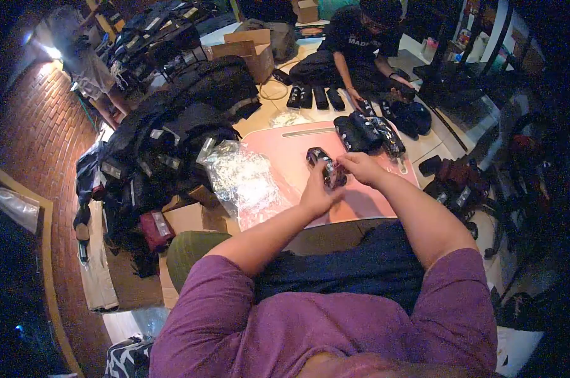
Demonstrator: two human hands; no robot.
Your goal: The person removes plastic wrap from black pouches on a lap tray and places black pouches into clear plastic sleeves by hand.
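Bundle (319, 155), dark with pale patches and a glossy surface, is over the middle of the pink table (272, 142), between near and far edges. The left hand (320, 196), half curled, grips it; the right hand's (363, 169) fingertips pinch together at its side.

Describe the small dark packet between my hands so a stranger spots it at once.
Start at the pink tabletop, in front of the purple shirt. Near its middle, right of the shiny clear plastic, is a small dark packet with pale patches. Unlike the dark bundles lying at the tabletop's far right, it sits between your left hand and right hand.
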